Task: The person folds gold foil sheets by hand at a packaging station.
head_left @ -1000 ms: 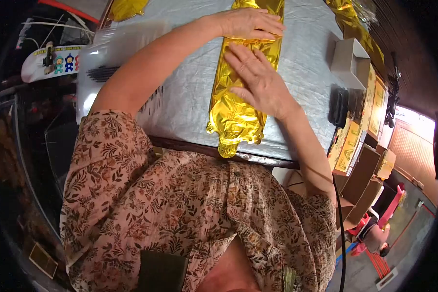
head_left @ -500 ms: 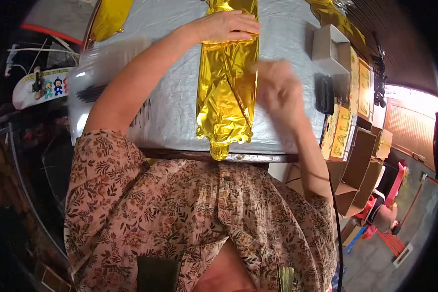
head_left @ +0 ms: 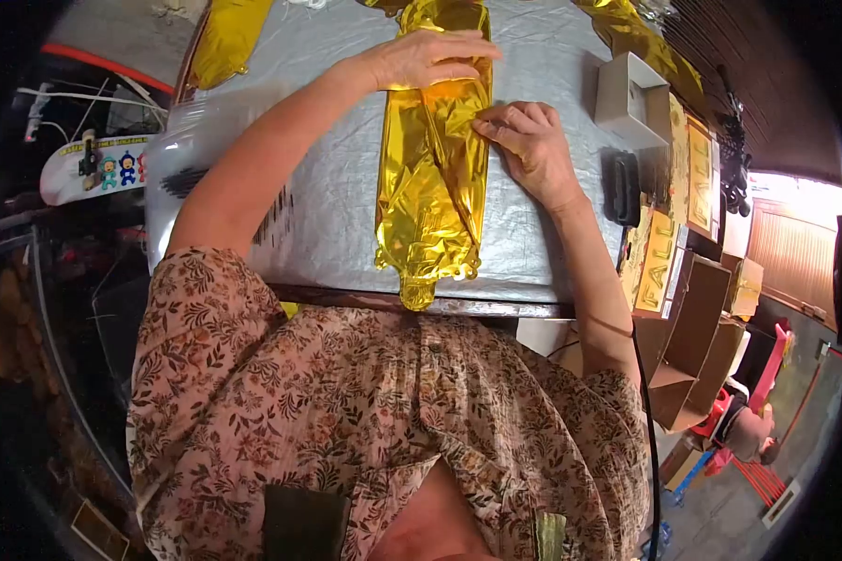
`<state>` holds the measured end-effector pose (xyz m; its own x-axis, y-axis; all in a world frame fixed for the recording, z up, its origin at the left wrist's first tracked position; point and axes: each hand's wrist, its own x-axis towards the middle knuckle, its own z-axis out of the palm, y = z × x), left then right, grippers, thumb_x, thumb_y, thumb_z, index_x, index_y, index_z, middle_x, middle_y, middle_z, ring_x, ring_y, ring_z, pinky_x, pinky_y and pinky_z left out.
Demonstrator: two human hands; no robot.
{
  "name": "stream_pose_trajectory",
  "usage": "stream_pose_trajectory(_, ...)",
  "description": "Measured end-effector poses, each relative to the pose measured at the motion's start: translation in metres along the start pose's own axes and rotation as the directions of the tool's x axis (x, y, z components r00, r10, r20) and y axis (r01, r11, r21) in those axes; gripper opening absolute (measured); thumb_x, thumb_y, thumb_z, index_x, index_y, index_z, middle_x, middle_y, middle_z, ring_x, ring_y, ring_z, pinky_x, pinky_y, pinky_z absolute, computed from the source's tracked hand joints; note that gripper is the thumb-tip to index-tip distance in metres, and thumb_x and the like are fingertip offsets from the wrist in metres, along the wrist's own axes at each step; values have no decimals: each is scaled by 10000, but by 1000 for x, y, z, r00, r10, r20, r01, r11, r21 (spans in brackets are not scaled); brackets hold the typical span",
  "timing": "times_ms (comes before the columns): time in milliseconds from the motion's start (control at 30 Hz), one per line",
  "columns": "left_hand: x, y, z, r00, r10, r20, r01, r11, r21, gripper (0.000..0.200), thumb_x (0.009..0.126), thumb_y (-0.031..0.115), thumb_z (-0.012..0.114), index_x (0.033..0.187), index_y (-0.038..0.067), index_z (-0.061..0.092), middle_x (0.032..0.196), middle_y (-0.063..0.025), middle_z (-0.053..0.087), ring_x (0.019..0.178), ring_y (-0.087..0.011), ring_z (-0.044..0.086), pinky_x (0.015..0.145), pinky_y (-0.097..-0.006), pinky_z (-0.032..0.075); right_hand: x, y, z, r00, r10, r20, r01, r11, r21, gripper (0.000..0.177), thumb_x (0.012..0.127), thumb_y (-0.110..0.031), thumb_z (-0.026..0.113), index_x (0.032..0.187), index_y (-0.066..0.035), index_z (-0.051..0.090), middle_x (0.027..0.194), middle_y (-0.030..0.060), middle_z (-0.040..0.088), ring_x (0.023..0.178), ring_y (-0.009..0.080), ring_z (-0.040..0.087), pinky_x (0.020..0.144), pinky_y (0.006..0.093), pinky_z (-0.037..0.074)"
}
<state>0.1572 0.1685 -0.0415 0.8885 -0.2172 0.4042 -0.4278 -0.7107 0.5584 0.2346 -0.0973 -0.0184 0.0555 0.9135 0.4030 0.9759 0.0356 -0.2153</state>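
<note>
A flat, shiny gold foil balloon (head_left: pixel 430 206) lies lengthwise before me, folded into a long strip with creases, its narrow tail at the table's near edge. Across its upper part rests my left hand (head_left: pixel 435 58), fingers stretched out and held fairly flat. At the strip's right edge, just below the left hand, my right hand (head_left: pixel 529 145) has thumb and fingertips pinched together on the foil. The folds under my left palm are hidden.
A silvery sheet (head_left: pixel 332 224) covers the table. Clear plastic packaging (head_left: pixel 180 164) lies at left, with more gold foil (head_left: pixel 229 42) behind it. On the right are a white open box (head_left: pixel 632 98), a black object (head_left: pixel 620 185) and cartons (head_left: pixel 660 262). A person (head_left: pixel 750 432) is farther right.
My right hand, blurred by motion before, is now still with its fingertips at the foil's right edge. My left hand has tilted slightly and stays across the upper foil.
</note>
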Motion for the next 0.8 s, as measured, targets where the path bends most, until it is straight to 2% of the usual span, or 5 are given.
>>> stream_pose_trajectory(133, -24, 41, -42, 988, 109, -108, -85, 975, 207, 436, 994, 188, 645, 1424, 131, 600, 1447, -89, 610, 1399, -299, 516, 1155, -410, 430, -1, 1, 0, 1000, -16, -10, 16, 1000, 2, 309, 843, -48, 692, 1119, -153, 783, 1126, -19, 718, 1050, 217, 627, 971, 383, 431)
stream_pose_trajectory(233, -80, 59, -65, 999, 28, 45, -39, 965, 258, 439, 954, 176, 678, 1385, 110, 626, 1441, -81, 612, 1378, -301, 535, 1149, -415, 439, -5, 3, 5, 1000, -4, -30, 5, 999, 33, 325, 842, -26, 679, 1124, -149, 781, 1139, -18, 717, 1054, 222, 625, 969, 386, 429)
stream_pose_trajectory(400, -124, 101, -56, 958, 83, 275, -196, 888, 415, 453, 879, 51, 654, 1332, 53, 653, 1372, -117, 651, 1311, -283, 591, 1121, -417, 474, -6, 6, 7, 999, -24, -40, 26, 999, 32, 388, 787, 13, 664, 1124, -142, 779, 1140, -16, 711, 1069, 224, 613, 975, 388, 424)
stream_pose_trajectory(700, -87, 120, -29, 971, 69, 231, -156, 912, 380, 737, 752, 75, 714, 1467, 70, 535, 1508, -119, 541, 1424, -297, 478, 1200, -444, 383, -7, 4, 7, 999, -16, -48, 18, 999, 30, 424, 746, 26, 670, 1117, -148, 777, 1135, -12, 706, 1076, 233, 604, 980, 397, 426)
stream_pose_trajectory(800, -83, 111, -19, 989, 55, 135, -96, 941, 324, 682, 805, -2, 666, 1468, 74, 528, 1523, -116, 527, 1431, -292, 469, 1216, -440, 361, -6, 3, 7, 998, -20, -62, 22, 999, 39, 391, 768, 11, 676, 1108, -153, 778, 1127, -12, 708, 1060, 233, 611, 973, 394, 428)
